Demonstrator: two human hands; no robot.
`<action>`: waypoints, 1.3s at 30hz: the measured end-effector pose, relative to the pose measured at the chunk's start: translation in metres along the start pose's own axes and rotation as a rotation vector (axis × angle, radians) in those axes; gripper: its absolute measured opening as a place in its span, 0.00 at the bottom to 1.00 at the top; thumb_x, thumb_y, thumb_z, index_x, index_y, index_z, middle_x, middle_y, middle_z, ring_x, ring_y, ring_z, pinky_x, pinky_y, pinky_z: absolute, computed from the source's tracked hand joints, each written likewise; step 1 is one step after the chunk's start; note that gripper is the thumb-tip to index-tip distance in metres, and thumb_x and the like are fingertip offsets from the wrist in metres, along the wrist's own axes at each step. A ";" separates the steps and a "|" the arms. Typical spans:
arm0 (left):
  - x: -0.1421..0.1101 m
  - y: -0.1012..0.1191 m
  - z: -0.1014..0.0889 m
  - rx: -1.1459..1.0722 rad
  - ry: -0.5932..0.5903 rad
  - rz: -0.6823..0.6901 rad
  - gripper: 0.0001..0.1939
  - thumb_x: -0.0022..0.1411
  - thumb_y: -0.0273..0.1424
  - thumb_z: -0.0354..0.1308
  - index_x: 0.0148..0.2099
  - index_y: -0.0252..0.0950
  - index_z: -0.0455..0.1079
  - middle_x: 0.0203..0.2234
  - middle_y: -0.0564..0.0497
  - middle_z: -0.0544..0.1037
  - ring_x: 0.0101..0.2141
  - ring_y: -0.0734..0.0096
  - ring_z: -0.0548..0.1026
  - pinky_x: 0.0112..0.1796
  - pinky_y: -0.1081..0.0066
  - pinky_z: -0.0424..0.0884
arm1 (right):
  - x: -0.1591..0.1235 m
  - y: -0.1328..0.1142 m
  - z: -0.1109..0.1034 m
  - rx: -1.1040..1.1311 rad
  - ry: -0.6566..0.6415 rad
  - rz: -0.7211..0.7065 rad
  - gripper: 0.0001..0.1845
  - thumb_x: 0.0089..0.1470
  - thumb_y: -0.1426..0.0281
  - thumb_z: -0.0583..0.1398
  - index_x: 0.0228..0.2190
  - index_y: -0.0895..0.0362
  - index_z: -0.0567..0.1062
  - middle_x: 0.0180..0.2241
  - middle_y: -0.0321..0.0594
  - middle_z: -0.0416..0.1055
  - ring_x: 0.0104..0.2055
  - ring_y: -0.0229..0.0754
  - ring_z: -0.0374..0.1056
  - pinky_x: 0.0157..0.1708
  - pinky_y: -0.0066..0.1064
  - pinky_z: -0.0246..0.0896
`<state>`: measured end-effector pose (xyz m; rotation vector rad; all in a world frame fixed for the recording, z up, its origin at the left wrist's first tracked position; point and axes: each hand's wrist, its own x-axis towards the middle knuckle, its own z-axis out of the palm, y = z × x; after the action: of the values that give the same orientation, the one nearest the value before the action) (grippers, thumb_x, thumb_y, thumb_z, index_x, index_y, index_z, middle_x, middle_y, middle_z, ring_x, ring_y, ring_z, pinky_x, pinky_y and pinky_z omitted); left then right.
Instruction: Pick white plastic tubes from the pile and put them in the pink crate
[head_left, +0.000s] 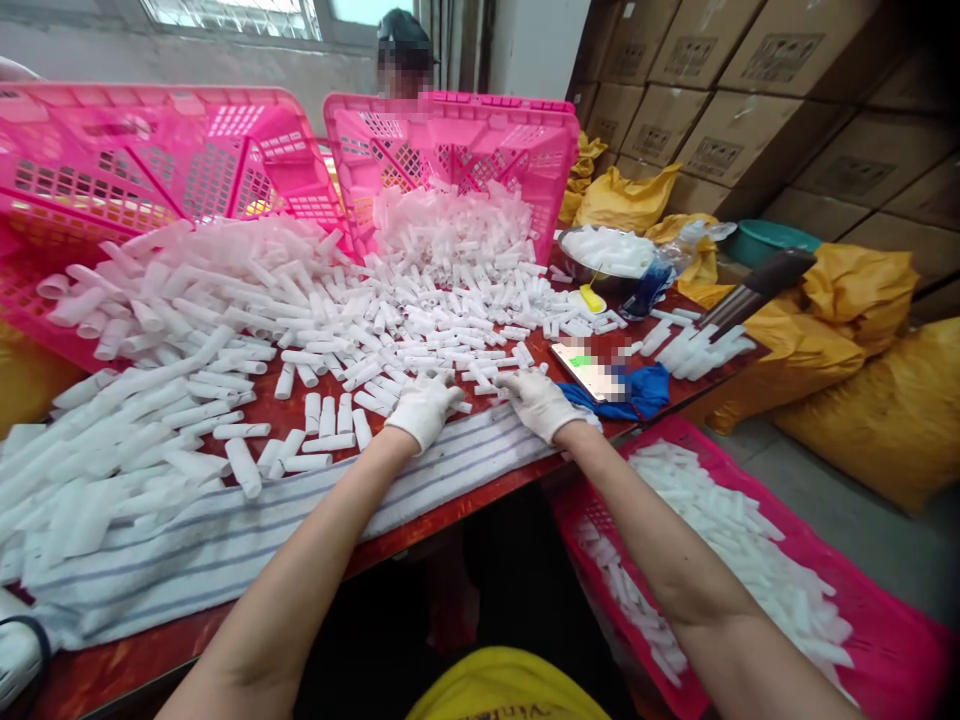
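Observation:
My left hand (425, 410) wears a white glove and lies palm down at the front of the table, its fingers partly spread over the short white tubes. A small white tube (464, 407) lies right by its fingertips. Facing it across a narrow gap, my right hand (538, 404), also gloved, is open with its fingers reaching left toward other tubes. Loose white plastic tubes (330, 417) lie scattered left of my hands. Under both wrists runs a striped towel (420, 485) along the table edge. The undersides of my fingers are hidden.
Two pink baskets (292, 165) (559, 165) tip tubes onto the red table (382, 545). Right of my hands are a phone (589, 370) on blue cloth (649, 390) and a metal bowl (607, 262). Below stands another pink crate (885, 610). A person (405, 50) is behind the baskets.

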<state>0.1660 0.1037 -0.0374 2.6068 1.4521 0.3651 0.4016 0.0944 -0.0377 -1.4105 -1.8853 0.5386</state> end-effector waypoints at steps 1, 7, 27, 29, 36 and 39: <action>-0.008 -0.001 0.000 -0.011 0.022 -0.027 0.12 0.66 0.34 0.52 0.43 0.39 0.76 0.45 0.42 0.76 0.48 0.55 0.71 0.48 0.56 0.68 | -0.004 -0.002 -0.001 0.032 0.009 -0.002 0.08 0.52 0.75 0.61 0.36 0.56 0.77 0.34 0.39 0.74 0.42 0.43 0.66 0.50 0.39 0.60; -0.055 0.034 0.005 -0.801 0.263 -0.379 0.18 0.68 0.40 0.48 0.55 0.38 0.62 0.37 0.50 0.76 0.28 0.74 0.72 0.32 0.71 0.71 | -0.028 -0.056 0.004 0.830 0.143 0.113 0.18 0.55 0.59 0.62 0.45 0.49 0.66 0.30 0.29 0.68 0.28 0.35 0.70 0.26 0.27 0.63; -0.096 0.096 0.005 -0.634 0.572 -0.303 0.13 0.63 0.36 0.59 0.48 0.37 0.72 0.40 0.46 0.82 0.39 0.64 0.81 0.42 0.67 0.76 | -0.054 -0.100 -0.006 0.610 -0.277 0.094 0.13 0.58 0.62 0.57 0.40 0.56 0.73 0.37 0.39 0.73 0.36 0.38 0.68 0.37 0.31 0.64; -0.095 0.101 0.004 -0.701 0.522 -0.377 0.12 0.63 0.37 0.59 0.48 0.38 0.71 0.39 0.47 0.82 0.38 0.64 0.81 0.42 0.67 0.76 | -0.057 -0.100 0.004 0.765 -0.176 0.169 0.17 0.58 0.57 0.58 0.44 0.55 0.70 0.40 0.39 0.73 0.32 0.35 0.67 0.31 0.28 0.63; -0.096 0.103 -0.002 -0.655 0.489 -0.418 0.12 0.62 0.38 0.61 0.47 0.41 0.71 0.38 0.48 0.82 0.38 0.62 0.80 0.43 0.65 0.75 | -0.071 -0.096 0.013 0.959 0.254 0.355 0.15 0.45 0.63 0.66 0.30 0.52 0.66 0.24 0.27 0.63 0.21 0.31 0.60 0.23 0.26 0.59; -0.095 0.103 -0.001 -0.638 0.517 -0.418 0.13 0.62 0.39 0.60 0.47 0.41 0.71 0.39 0.48 0.81 0.39 0.62 0.80 0.43 0.65 0.74 | -0.073 -0.099 0.008 0.961 0.274 0.346 0.13 0.45 0.65 0.66 0.30 0.53 0.68 0.23 0.28 0.66 0.23 0.33 0.63 0.27 0.28 0.61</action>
<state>0.2020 -0.0310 -0.0261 1.7229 1.6113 1.2625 0.3425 -0.0057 0.0043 -1.0503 -0.9156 1.1547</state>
